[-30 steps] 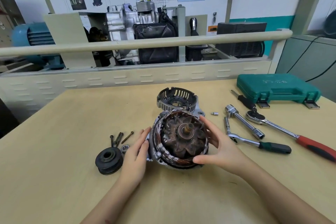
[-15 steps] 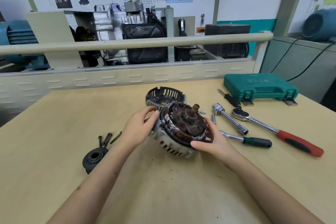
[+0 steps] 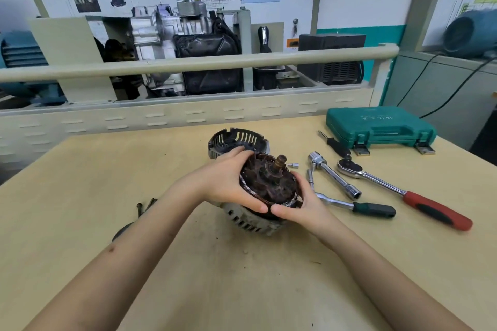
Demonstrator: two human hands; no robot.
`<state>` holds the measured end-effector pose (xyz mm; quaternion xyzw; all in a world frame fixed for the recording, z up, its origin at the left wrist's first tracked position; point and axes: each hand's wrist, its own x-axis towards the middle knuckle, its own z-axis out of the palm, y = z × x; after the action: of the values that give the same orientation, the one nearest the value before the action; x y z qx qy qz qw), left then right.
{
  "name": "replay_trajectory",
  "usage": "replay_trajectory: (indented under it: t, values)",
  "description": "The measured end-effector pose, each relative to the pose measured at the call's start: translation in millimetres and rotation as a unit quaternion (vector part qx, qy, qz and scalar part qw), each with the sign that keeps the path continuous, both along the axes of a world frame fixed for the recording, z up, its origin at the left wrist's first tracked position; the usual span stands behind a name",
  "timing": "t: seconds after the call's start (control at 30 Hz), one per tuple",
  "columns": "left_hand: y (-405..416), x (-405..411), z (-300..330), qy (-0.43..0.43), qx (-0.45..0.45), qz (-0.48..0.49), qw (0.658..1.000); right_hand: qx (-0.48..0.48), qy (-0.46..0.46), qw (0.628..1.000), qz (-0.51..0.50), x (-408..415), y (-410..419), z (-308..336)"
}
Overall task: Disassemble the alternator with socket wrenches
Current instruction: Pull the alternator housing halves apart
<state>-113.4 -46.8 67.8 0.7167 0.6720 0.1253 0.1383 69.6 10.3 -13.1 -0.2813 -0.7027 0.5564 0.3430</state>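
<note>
Mid-table, head view: alternator (image 3: 266,196) tilted, rusty fan and shaft stub up, slotted housing touching wooden table (image 3: 188,263). Left hand (image 3: 228,183) gripping its left rim, fingers curled over coil edge. Right hand (image 3: 298,204) gripping right rim, thumb along front edge beside left thumb. Removed end cover (image 3: 236,140) just behind, touching table. To the right: green-handled ratchet (image 3: 355,205), chrome extension bar (image 3: 333,174), red-handled ratchet (image 3: 403,192), small socket (image 3: 295,165). Green tool case (image 3: 379,126) far right, closed. Loose bolts (image 3: 145,205) left, pulley (image 3: 122,231) partly hidden by left forearm.
</note>
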Motion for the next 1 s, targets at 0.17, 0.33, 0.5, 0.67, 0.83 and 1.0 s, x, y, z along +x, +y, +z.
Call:
replay_trajectory:
  t: [0.17, 0.33, 0.5, 0.67, 0.83, 1.0]
  values:
    - [1, 2, -4, -0.067, 0.016, -0.017, 0.998, 0.029, 0.029, 0.999, -0.025, -2, 0, 0]
    - [-10, 5, -14, -0.100, 0.055, -0.018, 0.993, 0.067, 0.003, 0.997, -0.043, 1, 1, 4]
    - [-32, 2, -39, -0.116, 0.142, -0.009, 0.983, 0.130, -0.081, 0.988, -0.031, 5, -7, 4]
    - [-55, -5, -67, -0.198, 0.203, 0.026, 0.959, 0.200, -0.164, 0.965, 0.047, 2, -15, 12]
    - [-63, -23, -84, -0.301, 0.170, 0.082, 0.935, 0.245, -0.235, 0.936, 0.095, -13, -8, 33]
    - [-62, -31, -86, -0.305, 0.146, 0.079, 0.938, 0.288, -0.286, 0.906, 0.118, -16, 5, 48]
